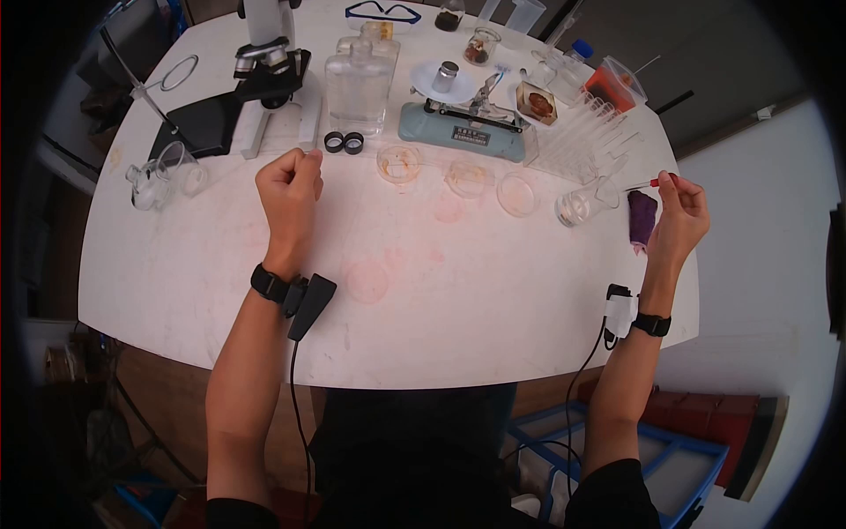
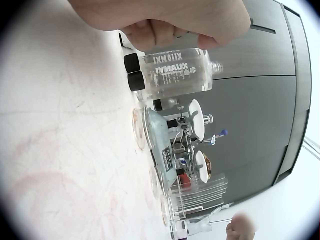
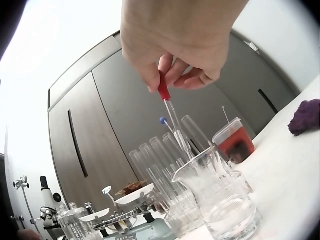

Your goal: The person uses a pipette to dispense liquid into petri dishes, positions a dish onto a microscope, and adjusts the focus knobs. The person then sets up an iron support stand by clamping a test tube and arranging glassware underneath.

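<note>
My right hand (image 1: pixel 680 216) pinches the red rubber bulb of a glass dropper (image 3: pixel 164 89) between thumb and fingers. The dropper's slim tube slants down to the mouth of a spouted glass beaker (image 3: pixel 220 200), which holds a little clear liquid. In the head view this beaker (image 1: pixel 586 204) stands at the table's right. My left hand (image 1: pixel 291 181) is curled into a fist over the table, and nothing shows in it. Just beyond it are two black-rimmed round pieces (image 1: pixel 344 143) and a clear bottle (image 1: pixel 357 93), also visible in the left wrist view.
A teal balance (image 1: pixel 463 132) carries a metal weight (image 1: pixel 446 75). Before it lie several shallow glass dishes (image 1: pixel 516 194). Test tubes (image 1: pixel 586 132) stand in a rack near the beaker. A purple cloth (image 1: pixel 642 216) lies beside the right hand. A microscope (image 1: pixel 269 62) stands at the left.
</note>
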### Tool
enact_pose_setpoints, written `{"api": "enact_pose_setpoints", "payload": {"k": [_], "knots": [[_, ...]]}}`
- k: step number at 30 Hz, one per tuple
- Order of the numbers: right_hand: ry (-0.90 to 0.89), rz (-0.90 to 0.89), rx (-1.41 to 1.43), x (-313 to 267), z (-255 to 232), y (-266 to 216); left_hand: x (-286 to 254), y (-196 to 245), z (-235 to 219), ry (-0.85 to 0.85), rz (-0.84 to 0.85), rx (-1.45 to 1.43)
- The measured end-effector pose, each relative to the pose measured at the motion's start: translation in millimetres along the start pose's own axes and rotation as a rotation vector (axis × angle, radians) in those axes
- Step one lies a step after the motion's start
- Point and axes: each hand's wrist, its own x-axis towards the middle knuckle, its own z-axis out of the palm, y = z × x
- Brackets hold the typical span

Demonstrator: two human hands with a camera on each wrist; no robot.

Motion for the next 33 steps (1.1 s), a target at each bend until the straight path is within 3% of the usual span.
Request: {"api": "enact_pose_setpoints", "payload": {"k": [33], "knots": [[-0.027, -0.021, -0.088, -0.7, -0.4, -6.9, 0.3, -2.0, 1.4, 0.012, 0.003, 0.0]]}}
